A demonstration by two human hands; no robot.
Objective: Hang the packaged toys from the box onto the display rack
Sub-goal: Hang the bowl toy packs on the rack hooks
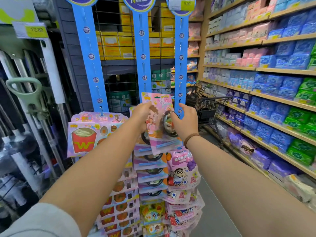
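Nearest the camera is one grey sleeve [42, 219] on the left arm. Both bare forearms reach forward, and the right wrist wears one brown band [190, 139].

The left hand [141, 115] grips the left edge of a single packaged toy [158, 115], its fingers curled behind the card. The right hand [184, 121] holds the same pack on its right side, with the thumb on the clear blister over a dark bowl and the forefinger raised. The pink pack is slightly tilted. It is held up in front of the lower part of the middle strip [142, 57], above the packs already hung there. I cannot tell whether it is hooked on.

The display rack has three blue strips. The left strip [90, 53] carries a column of overlapping french-fries packs [83, 134], too overlapped to count. Under the held pack, at least five bowl packs [150, 162] overlap down the middle strip. The right strip [181, 57] holds several pink cartoon pouches [182, 170].

Behind the strips are a wire grid [118, 86] and stacked yellow boxes [118, 43]. Further back on the right stands one shopping cart [207, 103], beside long wooden shelves [273, 98] of blue, pink, purple and green packets. On the left are mop handles [25, 93] and two yellow price tags, one [36, 29] beside them and one [187, 3] at the top of the right strip.
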